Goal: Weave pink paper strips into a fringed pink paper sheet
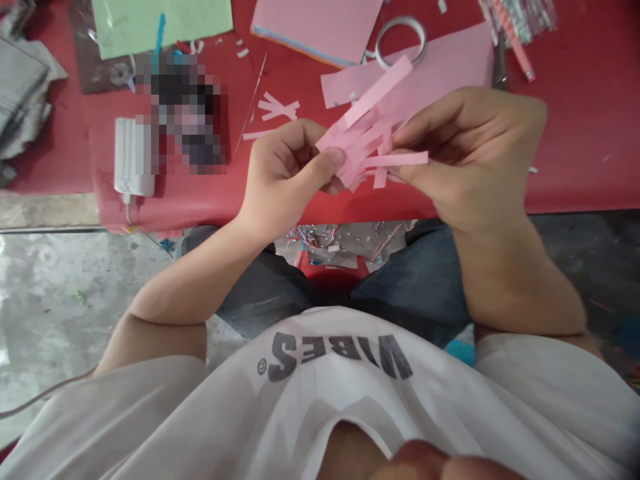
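Note:
Between my hands, above the near edge of the red table (280, 193), is a bunch of pink paper strips (357, 143) that cross and fan out in several directions. My left hand (295, 170) pinches the left end of the bunch, thumb on top. At the right side, my right hand (475, 147) has its thumb and fingers closed on strips of the same bunch. One long strip juts up toward the tape roll, another points right across my right thumb. Parts of the strips are hidden behind my fingers.
A tape roll (379, 43) lies by a pink sheet (460, 60). Behind are a pink paper stack (315, 23) and green paper (165, 23). Loose strips (277, 107), a white power bank (125, 157) with a cable and a pink pencil (515, 40) lie around. Scraps litter the floor.

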The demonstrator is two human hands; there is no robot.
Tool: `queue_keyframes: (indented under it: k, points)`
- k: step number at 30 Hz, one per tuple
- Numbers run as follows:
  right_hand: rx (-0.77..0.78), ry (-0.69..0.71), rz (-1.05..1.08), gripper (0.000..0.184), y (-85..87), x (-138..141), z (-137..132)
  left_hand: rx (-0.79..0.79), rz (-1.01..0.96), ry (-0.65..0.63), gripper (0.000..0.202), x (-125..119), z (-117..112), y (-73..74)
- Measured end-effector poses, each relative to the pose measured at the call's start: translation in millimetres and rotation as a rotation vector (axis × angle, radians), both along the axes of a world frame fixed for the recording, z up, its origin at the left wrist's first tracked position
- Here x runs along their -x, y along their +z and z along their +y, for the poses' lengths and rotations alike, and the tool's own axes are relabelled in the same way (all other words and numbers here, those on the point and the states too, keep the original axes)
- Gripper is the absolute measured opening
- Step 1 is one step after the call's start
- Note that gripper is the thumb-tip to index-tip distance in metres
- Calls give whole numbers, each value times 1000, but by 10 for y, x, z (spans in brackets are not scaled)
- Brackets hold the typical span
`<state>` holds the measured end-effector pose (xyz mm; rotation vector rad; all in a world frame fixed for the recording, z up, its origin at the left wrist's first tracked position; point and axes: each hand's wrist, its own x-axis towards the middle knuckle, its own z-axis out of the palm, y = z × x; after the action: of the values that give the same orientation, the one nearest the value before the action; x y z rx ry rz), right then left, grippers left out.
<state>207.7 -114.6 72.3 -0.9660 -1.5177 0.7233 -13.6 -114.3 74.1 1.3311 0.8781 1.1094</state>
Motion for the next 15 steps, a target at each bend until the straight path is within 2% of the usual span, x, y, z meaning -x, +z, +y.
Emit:
queue_keyframes:
  k: [4,7,12,15]
  points:
    - [7,-27,31,33,-35,79,-21,9,28,54,34,-32,-9,-63]
    - [19,-17,58,27,-70,143,-47,107,21,35,42,-72,-47,-117]
    - [44,-17,4,22,-107,145,-62,293,-77,-13,30,-136,-128,-193]
    - [58,-12,-12,22,-99,129,-72,357,-74,-25,31,-161,-153,-202]
